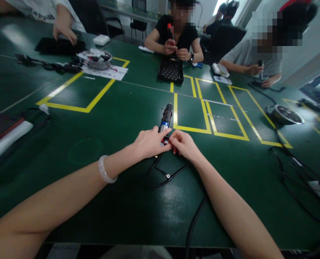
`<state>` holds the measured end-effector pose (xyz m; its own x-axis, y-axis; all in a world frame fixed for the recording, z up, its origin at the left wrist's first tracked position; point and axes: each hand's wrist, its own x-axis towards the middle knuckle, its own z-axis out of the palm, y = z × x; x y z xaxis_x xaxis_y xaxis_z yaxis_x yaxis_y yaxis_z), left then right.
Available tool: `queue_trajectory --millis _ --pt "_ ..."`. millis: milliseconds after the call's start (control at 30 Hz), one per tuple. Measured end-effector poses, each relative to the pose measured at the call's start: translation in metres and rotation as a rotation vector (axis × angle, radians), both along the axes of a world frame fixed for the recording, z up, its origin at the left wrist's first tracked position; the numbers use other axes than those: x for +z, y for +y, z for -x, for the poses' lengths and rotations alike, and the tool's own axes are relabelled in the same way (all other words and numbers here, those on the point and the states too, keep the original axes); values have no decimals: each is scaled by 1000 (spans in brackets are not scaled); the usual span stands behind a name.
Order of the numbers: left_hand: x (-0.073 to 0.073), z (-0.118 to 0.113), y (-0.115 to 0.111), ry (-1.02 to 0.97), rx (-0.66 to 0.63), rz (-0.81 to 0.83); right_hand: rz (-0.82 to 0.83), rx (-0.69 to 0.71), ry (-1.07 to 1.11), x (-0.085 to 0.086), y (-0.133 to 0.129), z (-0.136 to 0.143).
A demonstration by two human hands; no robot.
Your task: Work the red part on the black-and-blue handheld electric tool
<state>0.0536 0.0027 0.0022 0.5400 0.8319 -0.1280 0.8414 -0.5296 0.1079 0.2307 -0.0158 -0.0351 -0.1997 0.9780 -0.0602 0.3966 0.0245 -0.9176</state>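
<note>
A dark cylindrical tool [166,117] with a blue-and-silver band lies on the green table, its narrow tip pointing away from me. My left hand [151,143] lies across its near part and grips it, with the index finger stretched over it. Small red and metallic parts [165,141] show just below that finger. Close by on the right, my right hand [183,144] has its thumb and fingers pinched together against these parts; what is between the fingertips is hidden. A black cable [160,185] with a small ring terminal [168,176] loops below the hands.
Yellow tape rectangles [192,128] mark the green table [116,216]. Across it, a person holds a red-tipped tool [170,30] above a black tray [171,72]. Metal bowls [102,64] [286,115] hold parts. Cables [292,158] trail on the right; a dark device [5,126] lies left.
</note>
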Motion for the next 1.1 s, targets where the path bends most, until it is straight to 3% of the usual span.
queue_trajectory --millis 300,500,767,1100 --pt "6 1 -2 76 -9 -50 100 -20 95 1 8 -8" --pt "10 23 2 130 -6 -60 133 -19 123 4 8 -8" --pt "7 98 28 227 111 -90 159 -27 139 5 7 -8" --pt "8 209 86 409 278 -111 118 -35 73 3 4 -5"
